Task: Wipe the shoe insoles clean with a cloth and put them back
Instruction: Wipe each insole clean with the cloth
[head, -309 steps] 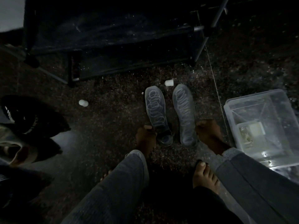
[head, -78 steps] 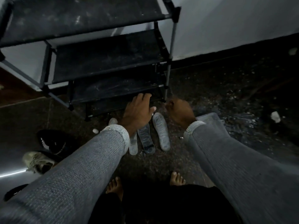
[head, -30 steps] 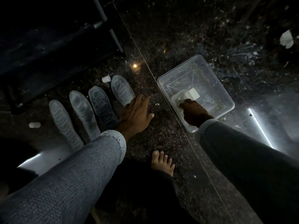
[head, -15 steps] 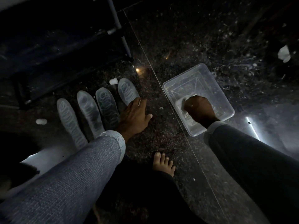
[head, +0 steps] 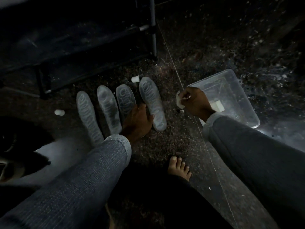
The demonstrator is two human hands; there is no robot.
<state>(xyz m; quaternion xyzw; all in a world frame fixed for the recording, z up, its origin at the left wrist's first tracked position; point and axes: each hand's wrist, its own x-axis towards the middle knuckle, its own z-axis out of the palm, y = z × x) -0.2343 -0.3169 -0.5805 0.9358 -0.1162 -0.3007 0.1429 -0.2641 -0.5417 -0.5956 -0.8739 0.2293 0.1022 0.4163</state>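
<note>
Head view: beyond the fingers a dark shoe rack (head: 74, 43) looms; a clear plastic tub (head: 237, 90) sits behind the right hand (head: 196, 103), clenched on a small white cloth (head: 179, 101). Four insoles (head: 152, 103) lie on the floor, likely light and floppy; left hand (head: 137, 123) rests over their heels, its grip unclear.

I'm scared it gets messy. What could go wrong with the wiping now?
The cloth in the right hand may drip on the floor near the bare foot, so slipping is possible. The left hand holds down only one insole; the others could slide. It is dark, so dirt might be missed.
</note>
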